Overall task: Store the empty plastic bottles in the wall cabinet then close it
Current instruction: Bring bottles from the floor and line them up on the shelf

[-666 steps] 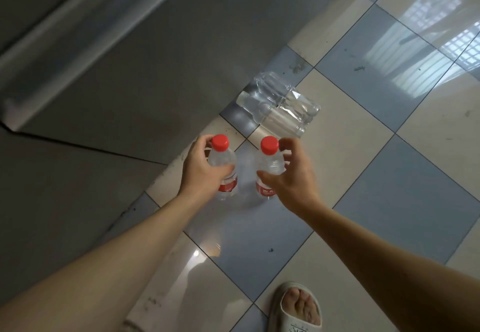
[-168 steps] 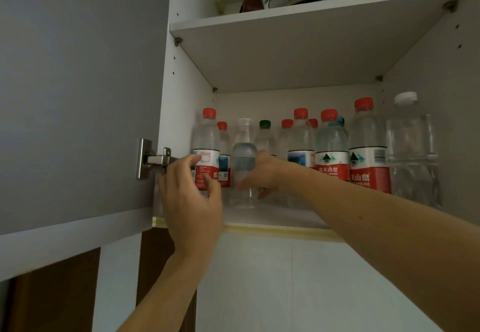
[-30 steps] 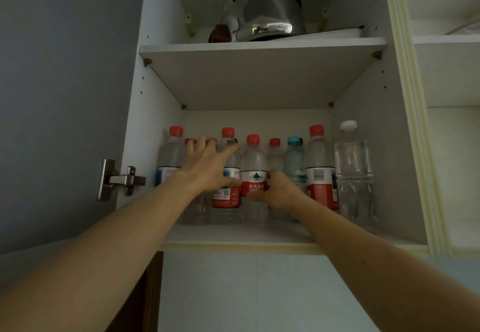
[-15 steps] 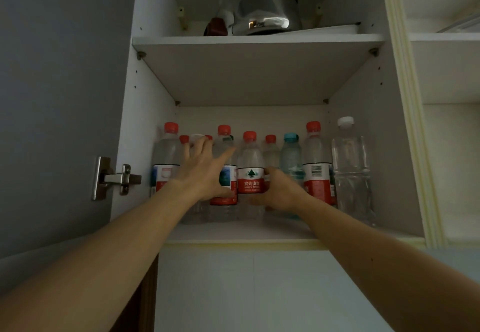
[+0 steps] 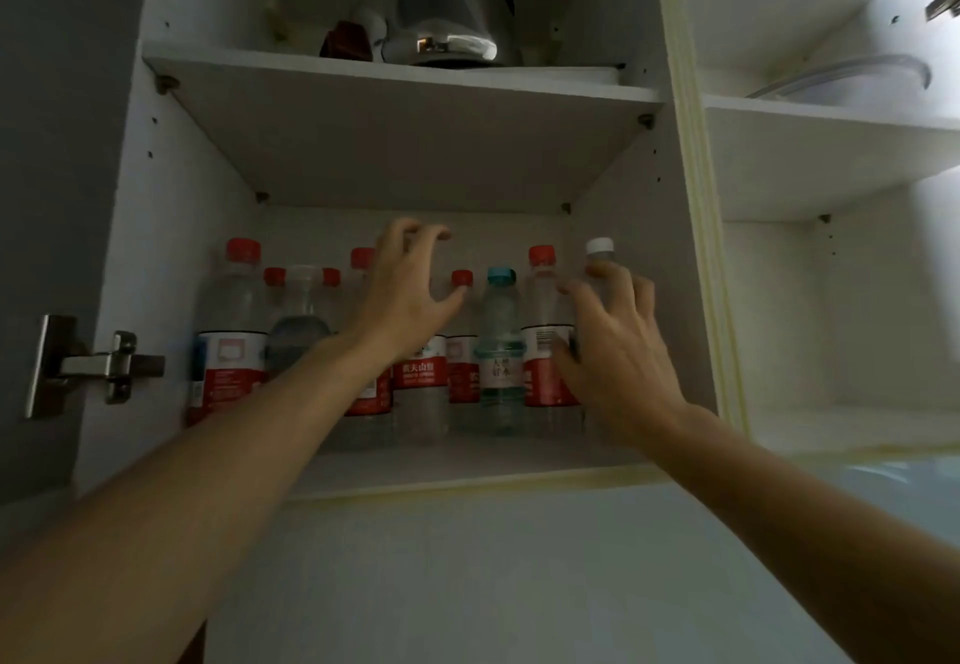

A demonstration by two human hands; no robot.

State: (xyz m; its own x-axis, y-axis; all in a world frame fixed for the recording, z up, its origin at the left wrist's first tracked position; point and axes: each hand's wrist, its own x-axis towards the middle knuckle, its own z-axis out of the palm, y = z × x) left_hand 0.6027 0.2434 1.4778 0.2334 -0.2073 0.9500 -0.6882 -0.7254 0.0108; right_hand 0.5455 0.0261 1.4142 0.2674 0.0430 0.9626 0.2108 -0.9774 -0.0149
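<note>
- Plastic bottles stand upright, packed close together on the lower shelf of the open wall cabinet; they are clear, ribbed cylinders, most with red screw caps and red-and-white wrap labels.
- 1 bottle with a teal cap stands right of centre; a taller clear bottle with a white cap stands at the far right, mostly hidden behind the right hand.
- Head view: the left hand is raised before the bottle tops, fingers spread and loosely bent, holding nothing.
- The right hand is also spread and released, its fingers in front of the white-capped bottle; I cannot tell whether they touch it.
- The cabinet door, flat and matte grey, stands swung out at left on a brushed metal hinge.
- On the upper shelf sits a rounded, polished steel kettle with a dark arched handle.
- The neighbouring compartment at right holds a clear round lid.
</note>
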